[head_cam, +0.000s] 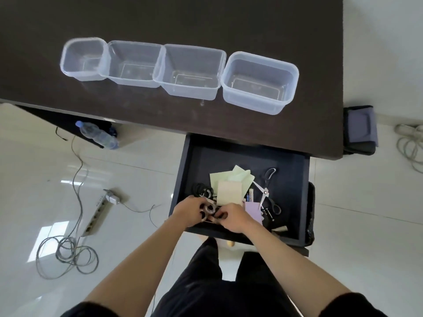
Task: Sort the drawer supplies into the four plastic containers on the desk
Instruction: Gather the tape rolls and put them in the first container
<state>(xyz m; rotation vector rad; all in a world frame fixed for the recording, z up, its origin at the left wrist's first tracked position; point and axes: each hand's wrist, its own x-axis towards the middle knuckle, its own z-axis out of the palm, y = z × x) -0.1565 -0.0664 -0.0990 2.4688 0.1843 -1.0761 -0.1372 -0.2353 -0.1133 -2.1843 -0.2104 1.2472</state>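
Left hand (pixel 190 210) and right hand (pixel 233 217) gripping tape roll (pixel 209 208), label unreadable

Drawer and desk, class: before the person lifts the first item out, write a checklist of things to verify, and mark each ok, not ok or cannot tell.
1. Drawer pulled open enough to reach the supplies: ok.
2. Four plastic containers on the desk upright, with nothing visible inside: ok.
3. Left hand and right hand both on the tape roll: ok.
4. Roll free of the black cable lying beside it: cannot tell.
5. Scissors closed and safe to pick up later: not ok, the blades are spread.
6. Sticky notes stacked neatly: not ok, they are fanned out.
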